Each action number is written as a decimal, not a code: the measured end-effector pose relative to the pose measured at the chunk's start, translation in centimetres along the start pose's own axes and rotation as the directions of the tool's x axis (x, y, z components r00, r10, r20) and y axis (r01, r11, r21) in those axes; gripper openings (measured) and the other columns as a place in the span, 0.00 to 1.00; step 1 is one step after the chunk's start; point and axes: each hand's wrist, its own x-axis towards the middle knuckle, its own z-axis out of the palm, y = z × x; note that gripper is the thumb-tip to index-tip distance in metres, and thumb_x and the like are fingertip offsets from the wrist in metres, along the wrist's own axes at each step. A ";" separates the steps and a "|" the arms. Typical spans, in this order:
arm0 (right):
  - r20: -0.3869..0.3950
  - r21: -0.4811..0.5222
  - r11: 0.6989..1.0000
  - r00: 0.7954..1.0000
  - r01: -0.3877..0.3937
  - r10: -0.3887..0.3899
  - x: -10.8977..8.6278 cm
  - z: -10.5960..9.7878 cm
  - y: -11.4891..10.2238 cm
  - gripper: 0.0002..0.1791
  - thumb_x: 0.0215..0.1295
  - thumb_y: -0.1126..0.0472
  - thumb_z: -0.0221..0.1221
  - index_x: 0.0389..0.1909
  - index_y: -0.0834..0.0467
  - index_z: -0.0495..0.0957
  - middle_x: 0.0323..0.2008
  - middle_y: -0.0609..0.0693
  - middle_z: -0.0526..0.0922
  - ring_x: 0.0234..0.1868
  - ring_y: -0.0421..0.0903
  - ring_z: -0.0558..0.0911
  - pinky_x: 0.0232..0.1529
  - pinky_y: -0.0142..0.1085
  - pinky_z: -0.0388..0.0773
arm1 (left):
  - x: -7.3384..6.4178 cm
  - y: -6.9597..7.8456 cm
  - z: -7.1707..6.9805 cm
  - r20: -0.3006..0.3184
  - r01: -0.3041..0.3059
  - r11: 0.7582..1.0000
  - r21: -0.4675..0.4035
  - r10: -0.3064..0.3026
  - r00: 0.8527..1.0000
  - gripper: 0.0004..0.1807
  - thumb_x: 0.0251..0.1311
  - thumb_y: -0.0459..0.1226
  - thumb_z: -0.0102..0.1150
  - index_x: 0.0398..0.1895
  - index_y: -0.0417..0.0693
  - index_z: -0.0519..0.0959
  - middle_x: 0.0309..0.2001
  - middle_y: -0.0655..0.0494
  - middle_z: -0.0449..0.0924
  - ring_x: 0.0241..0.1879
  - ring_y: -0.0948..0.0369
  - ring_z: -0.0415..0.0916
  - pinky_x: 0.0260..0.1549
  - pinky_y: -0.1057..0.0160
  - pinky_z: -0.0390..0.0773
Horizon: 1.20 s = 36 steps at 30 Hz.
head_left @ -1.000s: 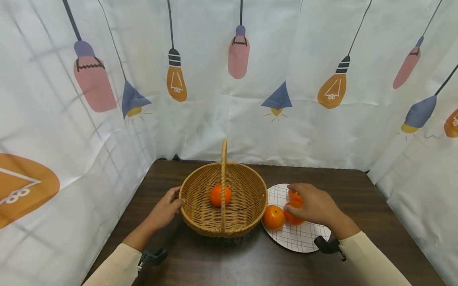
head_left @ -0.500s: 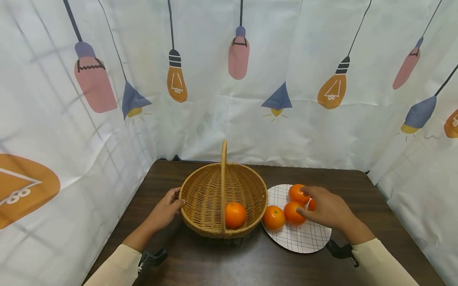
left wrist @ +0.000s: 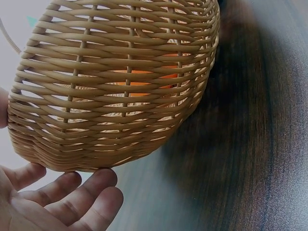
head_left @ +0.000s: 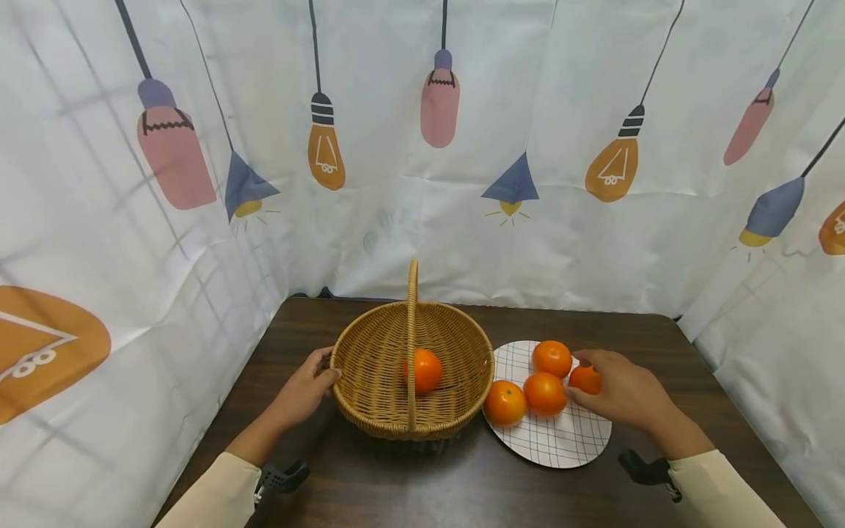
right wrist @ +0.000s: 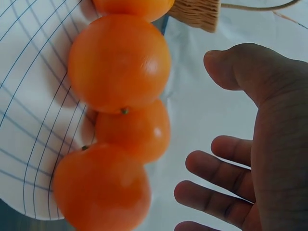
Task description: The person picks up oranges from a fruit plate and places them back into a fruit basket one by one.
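A wicker basket [head_left: 370,363] with a tall hoop handle stands on the table, one orange [head_left: 429,371] inside it. My left hand [head_left: 306,386] holds the basket's left rim, thumb over the edge and fingers against the outer weave [left wrist: 115,110]. To the basket's right, a white checked plate [head_left: 554,444] bears several oranges [head_left: 545,394]. Over the plate's right side is my right hand [head_left: 623,389], thumb and fingers spread apart, close to the rightmost orange [head_left: 584,379] and partly covering it. In the right wrist view, nothing lies between its fingers.
The dark wooden table [head_left: 422,491] reaches back to a white curtain [head_left: 409,220] printed with lamps, which also encloses both sides. Dark straps sit around both wrists. The plate's left edge lies right beside the basket.
The right hand has drawn back rightward across the plate, uncovering more oranges. Inside the basket the orange has rolled to the front right and then back toward the middle. The left hand stays put.
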 end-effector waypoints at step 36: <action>0.040 0.010 0.997 0.997 -0.073 0.073 -1.7 0.0 3.8 0.45 0.59 0.30 0.66 0.64 0.61 0.76 0.60 0.63 0.79 0.59 0.65 0.76 0.44 0.66 0.76 | -0.1 -0.1 0.1 0.008 -0.001 0.999 -0.037 0.001 1.000 0.34 0.76 0.40 0.47 0.78 0.33 0.52 0.68 0.32 0.65 0.60 0.43 0.74 0.51 0.48 0.80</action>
